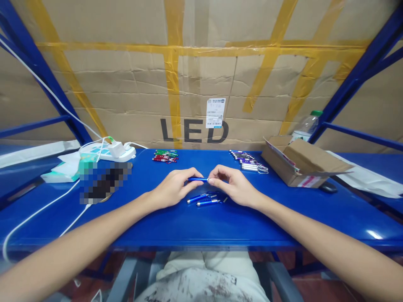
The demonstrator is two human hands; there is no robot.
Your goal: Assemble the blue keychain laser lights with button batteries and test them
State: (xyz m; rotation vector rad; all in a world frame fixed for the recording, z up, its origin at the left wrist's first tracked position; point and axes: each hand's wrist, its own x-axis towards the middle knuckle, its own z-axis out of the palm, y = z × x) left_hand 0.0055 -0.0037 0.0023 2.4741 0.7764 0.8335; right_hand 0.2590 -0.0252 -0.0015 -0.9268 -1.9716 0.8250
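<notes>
I have the slim blue tube (197, 179) stretched level between my two hands, raised a little over the worktop (204, 230). My left grip (174, 186) pinches it between thumb and fingers at its left end, and my right grip (236, 184) pinches the other end between thumb and forefinger (what exactly sits under those fingertips is too small to tell). The blue middle shows in the gap between my hands.

Just nearer to me, below that gap, lie two loose blue tubes (208, 203), side by side and slightly slanted. Beyond my left grip rests a cluster of green and red tubes (165, 158); beyond my right, a row of dark, purple and silver ones (249, 166), near an open cardboard box (291, 178).
</notes>
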